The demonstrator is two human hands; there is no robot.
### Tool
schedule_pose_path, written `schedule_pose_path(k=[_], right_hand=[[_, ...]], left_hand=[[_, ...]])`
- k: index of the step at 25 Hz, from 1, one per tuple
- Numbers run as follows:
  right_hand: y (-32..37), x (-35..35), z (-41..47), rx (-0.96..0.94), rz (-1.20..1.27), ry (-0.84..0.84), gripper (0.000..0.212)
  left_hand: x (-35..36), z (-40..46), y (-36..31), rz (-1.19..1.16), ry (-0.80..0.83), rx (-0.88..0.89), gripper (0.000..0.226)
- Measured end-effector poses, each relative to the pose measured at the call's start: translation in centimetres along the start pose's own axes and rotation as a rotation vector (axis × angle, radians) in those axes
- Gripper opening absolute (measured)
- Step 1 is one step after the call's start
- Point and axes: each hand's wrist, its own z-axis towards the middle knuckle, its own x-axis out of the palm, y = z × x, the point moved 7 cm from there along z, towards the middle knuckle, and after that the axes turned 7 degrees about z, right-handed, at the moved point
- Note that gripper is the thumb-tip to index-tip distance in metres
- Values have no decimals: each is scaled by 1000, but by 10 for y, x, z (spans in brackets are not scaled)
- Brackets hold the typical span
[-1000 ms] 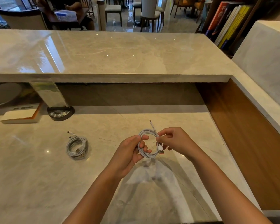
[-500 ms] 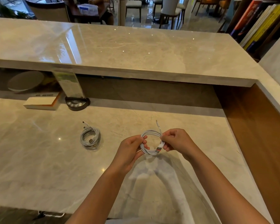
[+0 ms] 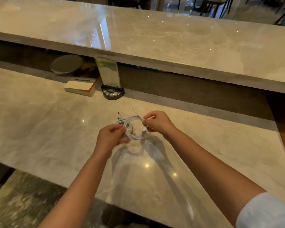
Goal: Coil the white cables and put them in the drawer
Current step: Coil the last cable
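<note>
Your two hands hold one coiled white cable (image 3: 133, 129) above the marble surface (image 3: 39, 129): your left hand (image 3: 111, 137) grips the loop's near side, your right hand (image 3: 156, 123) pinches its plug end. A second coil (image 3: 120, 120) (partly hidden) lies just behind.

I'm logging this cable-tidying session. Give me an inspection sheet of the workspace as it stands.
Surface: glossy marble counter, raised ledge behind.
Job's things: white cable coil held above the counter; second coil partly hidden behind it; no drawer in view.
Clutter: white box, black round base with clear stand, grey disc under the ledge.
Grippers: left hand grips the coil's left side; right hand pinches the cable at its right side.
Cables: loose plug ends poke up from the coils.
Surroundings: chair legs beyond the ledge, blurred.
</note>
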Motion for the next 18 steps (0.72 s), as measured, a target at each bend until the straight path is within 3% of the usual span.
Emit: schedule_pose_path(k=[4,10,18], right_hand=[[11,43,36,-14,-82,-24,20],[-19,58,54,15,-164,-71,4],[-25,62,55,-40,-245,-96,6]], left_hand=[[-34,44,-3,134,-71,26,5],[-38,76,30,305,-85,-1,3],[-33,85,49,223,-56,-21,1]])
